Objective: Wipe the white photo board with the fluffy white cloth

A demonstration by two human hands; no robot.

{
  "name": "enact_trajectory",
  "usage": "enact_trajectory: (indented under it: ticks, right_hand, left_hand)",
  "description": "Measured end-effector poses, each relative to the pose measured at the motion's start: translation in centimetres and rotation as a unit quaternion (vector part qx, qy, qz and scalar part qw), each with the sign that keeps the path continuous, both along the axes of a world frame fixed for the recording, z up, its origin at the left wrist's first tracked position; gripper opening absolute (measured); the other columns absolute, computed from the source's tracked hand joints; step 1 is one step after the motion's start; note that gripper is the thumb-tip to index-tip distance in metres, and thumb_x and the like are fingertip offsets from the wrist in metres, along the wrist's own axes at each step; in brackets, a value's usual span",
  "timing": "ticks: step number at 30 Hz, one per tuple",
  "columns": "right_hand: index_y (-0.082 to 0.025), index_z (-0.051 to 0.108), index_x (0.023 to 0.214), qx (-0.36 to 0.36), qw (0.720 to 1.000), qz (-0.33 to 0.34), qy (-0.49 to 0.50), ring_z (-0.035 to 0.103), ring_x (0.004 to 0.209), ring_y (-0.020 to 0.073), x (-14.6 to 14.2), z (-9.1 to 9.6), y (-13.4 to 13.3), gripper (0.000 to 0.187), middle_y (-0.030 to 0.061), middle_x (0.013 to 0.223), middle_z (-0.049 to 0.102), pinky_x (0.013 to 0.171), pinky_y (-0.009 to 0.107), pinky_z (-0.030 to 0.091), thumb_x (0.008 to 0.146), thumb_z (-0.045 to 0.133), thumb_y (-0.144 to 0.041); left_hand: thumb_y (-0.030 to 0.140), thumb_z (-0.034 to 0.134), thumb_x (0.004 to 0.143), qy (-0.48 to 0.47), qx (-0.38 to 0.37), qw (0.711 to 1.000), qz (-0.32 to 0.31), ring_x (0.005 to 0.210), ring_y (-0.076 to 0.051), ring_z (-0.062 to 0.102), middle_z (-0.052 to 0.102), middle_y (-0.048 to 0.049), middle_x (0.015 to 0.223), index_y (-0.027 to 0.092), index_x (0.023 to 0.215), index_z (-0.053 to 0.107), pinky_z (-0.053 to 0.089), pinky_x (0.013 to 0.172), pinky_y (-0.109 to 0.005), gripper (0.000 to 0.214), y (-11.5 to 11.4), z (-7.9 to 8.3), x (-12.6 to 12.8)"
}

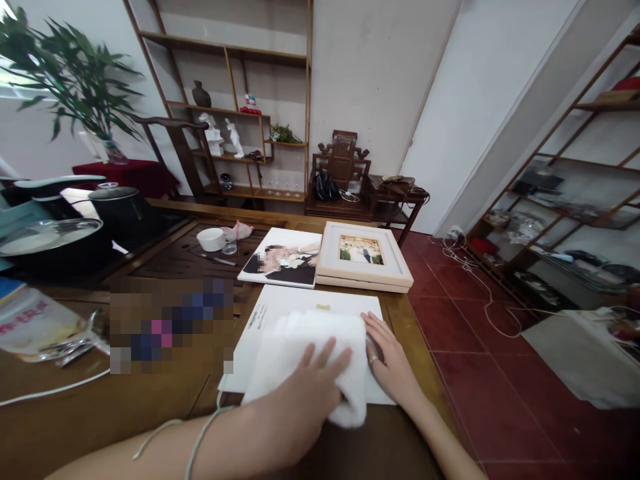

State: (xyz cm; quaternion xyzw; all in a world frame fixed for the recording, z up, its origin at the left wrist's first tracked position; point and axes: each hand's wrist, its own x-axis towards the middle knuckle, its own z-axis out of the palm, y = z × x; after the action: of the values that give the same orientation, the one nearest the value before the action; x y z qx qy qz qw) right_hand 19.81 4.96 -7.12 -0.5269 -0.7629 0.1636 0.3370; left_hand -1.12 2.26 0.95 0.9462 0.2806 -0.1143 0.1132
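While our left hand (314, 395) lies with spread fingers on the white cloth (287, 347), whether gripping we cannot tell, our right hand (393, 365) rests unclenched just beside the cloth's right edge, on the white board (295, 299) beneath it.

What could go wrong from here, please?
The white panel might slide under the left grip on the white cloth and bump the photo print beyond. The ring on the right grip could perhaps scratch the panel. The framed wedding photo lies near the right edge of the wooden table; a knock might drop it.
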Motion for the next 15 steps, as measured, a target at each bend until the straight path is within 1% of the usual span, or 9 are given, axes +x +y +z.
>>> enact_trajectory:
  ticks: [2, 4, 6, 8, 10, 12, 15]
  right_hand:
    - [-0.023, 0.053, 0.123, 0.001, 1.000, -0.006, 0.004, 0.035, 0.129, 0.0244, -0.1, -0.1, 0.0, 0.038, 0.0068, 0.133, 0.047, 0.106, 0.053, 0.029, 0.086, 0.044, -0.022]
    - [-0.022, 0.054, 0.122, -0.003, 1.000, -0.009, 0.005, 0.034, 0.129, 0.0246, -0.1, -0.1, 0.0, 0.036, 0.0069, 0.133, 0.047, 0.107, 0.053, 0.028, 0.087, 0.044, -0.025]
    - [-0.023, 0.054, 0.122, -0.007, 1.000, -0.009, 0.006, 0.034, 0.130, 0.0241, -0.2, -0.1, 0.0, 0.036, 0.0066, 0.133, 0.047, 0.107, 0.053, 0.027, 0.088, 0.044, -0.026]
    - [-0.022, 0.054, 0.123, -0.010, 1.000, -0.009, 0.005, 0.034, 0.130, 0.0235, -0.2, 0.0, 0.0, 0.036, 0.0065, 0.133, 0.047, 0.107, 0.053, 0.027, 0.088, 0.043, -0.026]
    - [-0.022, 0.054, 0.122, -0.010, 1.000, -0.009, 0.007, 0.034, 0.130, 0.0233, -0.2, 0.0, 0.0, 0.036, 0.0068, 0.133, 0.047, 0.107, 0.052, 0.027, 0.089, 0.043, -0.027]
    - [-0.022, 0.054, 0.122, -0.007, 1.000, -0.008, 0.010, 0.034, 0.130, 0.0234, -0.2, 0.0, -0.1, 0.035, 0.0069, 0.133, 0.047, 0.107, 0.053, 0.027, 0.089, 0.043, -0.027]
    - [-0.023, 0.054, 0.122, -0.004, 1.000, -0.009, 0.013, 0.034, 0.129, 0.0235, -0.2, 0.0, -0.1, 0.035, 0.0068, 0.133, 0.048, 0.107, 0.053, 0.027, 0.089, 0.043, -0.027]
  left_hand:
    - [0.003, 0.057, 0.065, -0.036, 0.020, 0.999, 0.028, 0.134, -0.040, 0.008, 0.016, -0.0150, 0.148, 0.015, 0.105, 0.063, 0.022, 0.103, -0.060, 0.042, 2.0, 0.0, 0.0]
    - [-0.003, 0.050, 0.066, -0.067, 0.039, 0.995, 0.057, 0.135, -0.037, 0.006, 0.016, -0.0136, 0.148, 0.016, 0.107, 0.061, 0.017, 0.104, -0.060, 0.047, 4.2, -0.2, -0.1]
    - [-0.006, 0.045, 0.065, -0.074, 0.039, 0.993, 0.077, 0.135, -0.035, 0.006, 0.018, -0.0128, 0.148, 0.015, 0.107, 0.059, 0.017, 0.105, -0.058, 0.048, 6.1, -0.4, -0.4]
    - [-0.007, 0.044, 0.064, -0.071, 0.018, 0.994, 0.079, 0.135, -0.033, 0.008, 0.021, -0.0119, 0.147, 0.014, 0.105, 0.058, 0.021, 0.104, -0.057, 0.048, 7.4, -0.5, -1.0]
    - [-0.008, 0.042, 0.062, -0.076, -0.002, 0.994, 0.076, 0.136, -0.030, 0.012, 0.024, -0.0109, 0.146, 0.015, 0.104, 0.057, 0.026, 0.103, -0.052, 0.050, 8.2, -0.3, -1.8]
    - [-0.010, 0.039, 0.061, -0.090, -0.013, 0.993, 0.082, 0.135, -0.025, 0.020, 0.030, -0.0100, 0.144, 0.016, 0.104, 0.056, 0.031, 0.102, -0.044, 0.053, 8.6, 0.2, -2.8]
    - [-0.009, 0.037, 0.062, -0.098, -0.018, 0.989, 0.111, 0.130, -0.022, 0.033, 0.040, -0.0098, 0.139, 0.017, 0.101, 0.058, 0.036, 0.098, -0.037, 0.050, 8.8, 1.2, -4.8]
